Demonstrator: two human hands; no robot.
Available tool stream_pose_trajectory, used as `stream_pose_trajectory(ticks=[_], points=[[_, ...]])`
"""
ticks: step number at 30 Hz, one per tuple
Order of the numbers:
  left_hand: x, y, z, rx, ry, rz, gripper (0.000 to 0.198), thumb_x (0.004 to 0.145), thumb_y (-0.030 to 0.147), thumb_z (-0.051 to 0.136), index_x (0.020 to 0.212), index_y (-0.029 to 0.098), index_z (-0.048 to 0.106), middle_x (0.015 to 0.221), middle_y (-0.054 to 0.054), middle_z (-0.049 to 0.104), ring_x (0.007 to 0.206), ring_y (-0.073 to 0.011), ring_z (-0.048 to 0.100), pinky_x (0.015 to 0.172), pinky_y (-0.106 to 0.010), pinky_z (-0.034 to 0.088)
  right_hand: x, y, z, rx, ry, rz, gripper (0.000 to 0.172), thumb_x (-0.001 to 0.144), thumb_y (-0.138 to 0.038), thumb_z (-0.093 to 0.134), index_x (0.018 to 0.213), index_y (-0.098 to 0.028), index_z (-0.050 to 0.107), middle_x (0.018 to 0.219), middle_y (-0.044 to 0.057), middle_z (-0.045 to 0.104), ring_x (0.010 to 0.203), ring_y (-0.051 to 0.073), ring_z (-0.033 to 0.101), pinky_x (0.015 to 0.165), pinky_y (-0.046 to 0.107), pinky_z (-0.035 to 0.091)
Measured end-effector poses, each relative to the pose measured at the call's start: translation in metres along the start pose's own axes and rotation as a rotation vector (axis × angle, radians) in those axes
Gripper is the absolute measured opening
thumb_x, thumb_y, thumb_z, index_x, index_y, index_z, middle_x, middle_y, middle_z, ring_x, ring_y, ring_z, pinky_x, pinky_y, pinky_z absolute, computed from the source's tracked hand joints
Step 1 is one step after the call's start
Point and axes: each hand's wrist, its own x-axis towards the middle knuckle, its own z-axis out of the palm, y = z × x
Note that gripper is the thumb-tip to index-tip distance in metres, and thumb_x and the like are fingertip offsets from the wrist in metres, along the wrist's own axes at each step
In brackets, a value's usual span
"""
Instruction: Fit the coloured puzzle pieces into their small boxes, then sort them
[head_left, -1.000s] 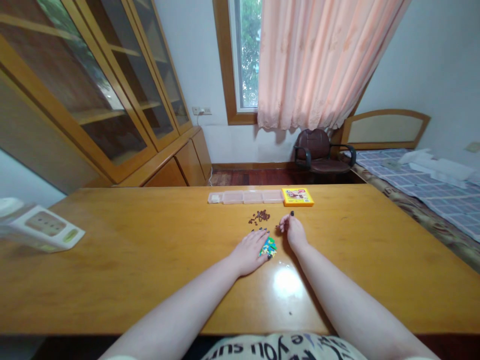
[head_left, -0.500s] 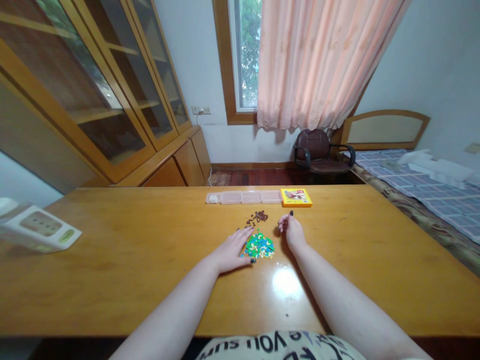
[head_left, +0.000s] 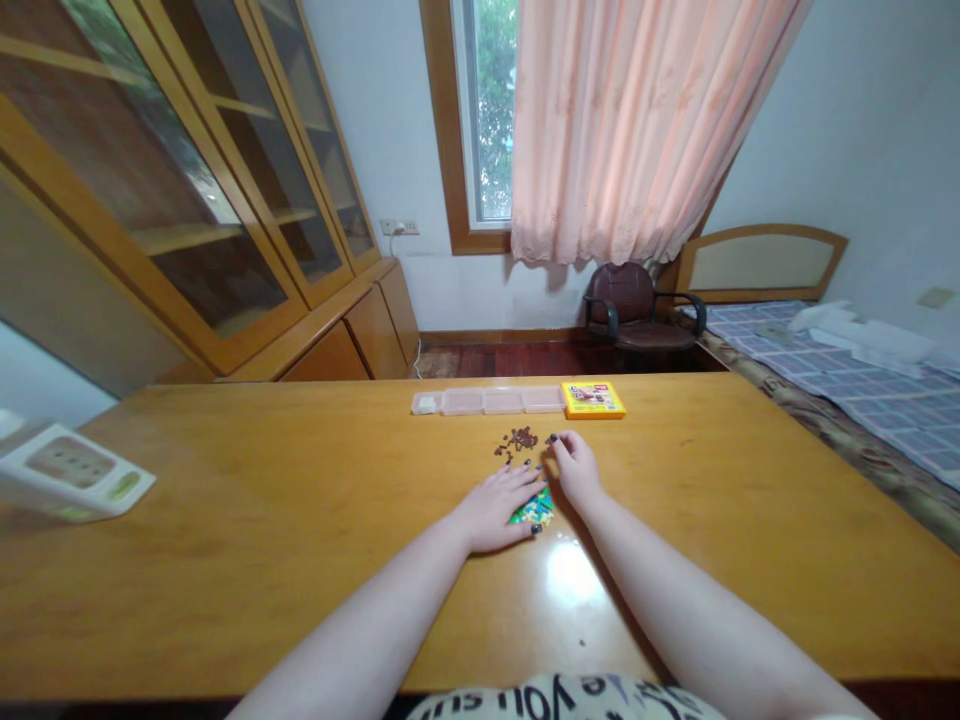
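My left hand [head_left: 499, 505] lies palm down with its fingers spread over a small heap of tiny green, blue, white and yellow plastic pieces [head_left: 534, 508]. Its fingers cover the heap's far left part. To the right, my right hand [head_left: 576, 468] is closed in a pinch, with a speck of brown at its fingertips that looks like a small brown piece [head_left: 548, 442]. Just left of those fingertips is a loose group of small brown pieces [head_left: 521, 438]. The exact shape of the pieces is too small to tell.
Beyond the pieces, a row of clear shallow plastic trays [head_left: 502, 401] adjoins a flat yellow box [head_left: 593, 400] on the wooden table [head_left: 300, 480]. A white container [head_left: 75, 470] stands at the far left. Past the table are a chair [head_left: 634, 305] and a bed [head_left: 840, 350].
My left hand has slid right and now covers much of the coloured heap. My right hand's fingers have drawn into a pinch beside the brown pieces. The view has shifted slightly.
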Motion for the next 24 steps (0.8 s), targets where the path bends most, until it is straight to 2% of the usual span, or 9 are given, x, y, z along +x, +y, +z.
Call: stream_pose_trajectory(ticks=[3,6,9,12,15,20,24], points=[[-0.008,-0.011,0.0,-0.173,0.2,0.028,0.052,0.087,0.044,0.044,0.136,0.025,0.04,0.143,-0.006,0.038,0.133,-0.0243,0.03,0.112,-0.044,0.019,0.009,-0.005,0.008,-0.201,-0.181,-0.117,0.028,0.081,-0.031,0.049,0.101,-0.015,0.059,0.104,0.011,0.063,0.098,0.022,0.057,0.09,0.038,0.042],[-0.017,-0.024,-0.002,-0.344,0.448,-0.058,0.042,0.09,0.042,0.041,0.125,0.023,0.052,0.131,-0.008,0.051,0.124,-0.0233,0.042,0.108,-0.041,0.028,0.018,-0.009,0.015,-0.409,-0.373,-0.224,0.039,0.081,-0.028,0.052,0.116,-0.013,0.055,0.123,0.015,0.055,0.118,0.024,0.048,0.102,0.041,0.033],[-0.023,-0.034,-0.008,-0.477,0.615,-0.14,0.038,0.089,0.043,0.041,0.113,0.02,0.06,0.118,-0.009,0.059,0.114,-0.0231,0.049,0.103,-0.04,0.034,0.025,-0.01,0.021,-0.523,-0.472,-0.27,0.047,0.08,-0.031,0.055,0.123,-0.012,0.052,0.131,0.016,0.049,0.126,0.025,0.04,0.107,0.042,0.029],[-0.023,-0.039,-0.013,-0.582,0.731,-0.199,0.037,0.089,0.043,0.042,0.106,0.018,0.063,0.111,-0.01,0.061,0.109,-0.0229,0.052,0.098,-0.038,0.038,0.032,-0.011,0.028,-0.543,-0.522,-0.269,0.051,0.081,-0.032,0.056,0.128,-0.014,0.048,0.134,0.015,0.047,0.127,0.025,0.04,0.106,0.042,0.03],[-0.021,-0.04,-0.012,-0.647,0.741,-0.217,0.036,0.088,0.043,0.043,0.102,0.017,0.064,0.107,-0.01,0.062,0.104,-0.0226,0.054,0.093,-0.037,0.041,0.039,-0.014,0.038,-0.53,-0.589,-0.275,0.055,0.082,-0.033,0.055,0.132,-0.013,0.044,0.134,0.015,0.048,0.123,0.025,0.045,0.104,0.04,0.033],[-0.017,-0.042,-0.006,-0.664,0.657,-0.184,0.033,0.086,0.041,0.047,0.098,0.018,0.066,0.103,-0.009,0.063,0.099,-0.0217,0.056,0.089,-0.035,0.044,0.042,-0.019,0.054,-0.545,-0.731,-0.431,0.05,0.085,-0.037,0.052,0.131,-0.018,0.049,0.14,0.012,0.042,0.129,0.025,0.038,0.107,0.04,0.03],[-0.017,-0.042,-0.006,-0.721,0.631,-0.19,0.034,0.085,0.043,0.047,0.098,0.017,0.066,0.101,-0.009,0.063,0.096,-0.0214,0.057,0.083,-0.033,0.047,0.039,-0.018,0.062,-0.612,-0.761,-0.536,0.05,0.087,-0.034,0.05,0.133,-0.017,0.046,0.14,0.013,0.04,0.13,0.026,0.036,0.108,0.043,0.028]])
